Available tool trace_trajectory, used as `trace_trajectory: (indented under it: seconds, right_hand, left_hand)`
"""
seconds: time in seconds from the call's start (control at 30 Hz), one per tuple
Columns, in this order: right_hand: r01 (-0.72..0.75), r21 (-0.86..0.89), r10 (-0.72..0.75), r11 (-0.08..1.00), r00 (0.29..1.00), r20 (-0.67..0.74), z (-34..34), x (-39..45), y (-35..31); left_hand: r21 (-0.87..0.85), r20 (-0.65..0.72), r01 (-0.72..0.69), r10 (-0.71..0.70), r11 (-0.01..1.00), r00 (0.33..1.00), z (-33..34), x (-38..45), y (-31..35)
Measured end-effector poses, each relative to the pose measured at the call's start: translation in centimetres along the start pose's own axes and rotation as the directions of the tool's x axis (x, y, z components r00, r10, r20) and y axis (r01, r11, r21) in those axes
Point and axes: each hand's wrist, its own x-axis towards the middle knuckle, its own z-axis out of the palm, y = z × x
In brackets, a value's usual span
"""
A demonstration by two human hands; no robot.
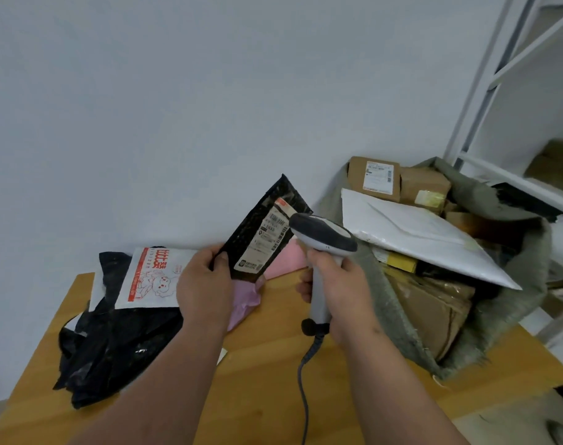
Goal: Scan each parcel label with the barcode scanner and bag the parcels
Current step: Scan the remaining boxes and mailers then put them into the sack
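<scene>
Fingers and thumb of the left hand point(204, 284) pinch the lower corner of a flat black plastic mailer parcel point(265, 229), held tilted above the wooden table point(267, 364). Its white shipping label point(267, 240) carries barcodes and small print too blurred to read. The right hand point(341, 293) has its fingers wrapped round the handle of a grey-and-white corded barcode scanner point(321, 252), whose head sits just beside the label. On the table lie a white mailer with red Chinese characters and a cartoon drawing point(148, 277), crumpled black bags point(113, 342) and a pink parcel point(283, 261). A grey-green woven sack point(386, 303) at right holds brown cartons and a large white envelope point(414, 236).
</scene>
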Motion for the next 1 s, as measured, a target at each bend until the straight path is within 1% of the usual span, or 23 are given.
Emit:
trace_trajectory:
  seconds: [0.07,0.17,0.3,0.4,0.47,0.53,0.67,0.73,0.8,0.83,0.87,0.9,0.93,0.97,1.0]
  right_hand:
    - [0.024,0.03,-0.022,0.999,0.998,-0.063,-1.2,0.2,-0.6]
    - [0.06,0.109,-0.045,0.992,0.99,-0.136,-3.2,0.8,-1.9]
    - [0.096,0.148,-0.067,0.984,0.979,-0.193,-6.1,2.0,-4.2]
    - [0.126,0.156,-0.085,0.98,0.965,-0.247,-8.9,3.4,-5.9]
    - [0.142,0.181,-0.088,0.973,0.956,-0.28,-10.7,4.3,-6.9]
    - [0.163,0.2,-0.094,0.966,0.944,-0.316,-12.5,5.3,-7.7]
    - [0.199,0.18,-0.119,0.963,0.919,-0.377,-15.8,7.2,-8.7]
    - [0.173,0.171,-0.1,0.97,0.924,-0.369,-17.3,8.2,-8.9]
    - [0.117,0.157,-0.06,0.981,0.942,-0.33,-18.4,9.1,-8.9]
    - [0.088,0.142,-0.041,0.986,0.952,-0.304,-18.7,9.5,-8.8]
    - [0.06,0.12,-0.024,0.991,0.961,-0.277,-19.0,9.9,-8.6]
    - [0.034,0.095,-0.01,0.995,0.968,-0.251,-19.3,10.2,-8.3]
    - [0.01,0.073,0.007,0.997,0.973,-0.229,-19.4,10.6,-8.0]
    - [-0.009,0.054,0.02,0.998,0.977,-0.212,-19.5,10.9,-7.7]
    - [-0.022,0.038,0.029,0.999,0.98,-0.196,-19.5,11.1,-7.5]
  left_hand:
    - [-0.041,-0.007,-0.05,0.05,0.998,0.999,1.1,0.0,1.7]
    - [-0.137,0.007,-0.078,0.079,0.988,0.997,3.2,-0.4,4.6]
    - [-0.099,0.013,-0.233,0.235,0.967,0.972,7.0,-0.9,7.3]
    - [-0.086,0.063,-0.303,0.309,0.949,0.949,10.6,-1.4,8.9]
    - [-0.065,0.113,-0.344,0.35,0.937,0.93,12.9,-1.7,10.1]
    - [0.001,0.17,-0.386,0.38,0.923,0.909,15.1,-1.8,10.7]
    - [0.11,0.278,-0.449,0.406,0.887,0.871,18.9,-1.6,11.1]
    - [0.153,0.349,-0.471,0.398,0.869,0.849,20.6,-1.7,11.4]
    - [0.176,0.448,-0.494,0.377,0.852,0.81,22.3,-1.8,11.9]
    - [0.21,0.525,-0.52,0.354,0.828,0.774,23.1,-1.9,12.1]
    - [0.275,0.612,-0.566,0.312,0.778,0.727,23.9,-2.0,12.3]
    - [0.362,0.683,-0.617,0.253,0.698,0.686,24.6,-2.2,12.4]
    - [0.445,0.721,-0.657,0.192,0.608,0.666,25.1,-2.4,12.3]
    - [0.511,0.727,-0.673,0.148,0.535,0.67,25.4,-2.5,12.2]
    - [0.558,0.715,-0.669,0.124,0.491,0.688,25.5,-2.6,12.1]
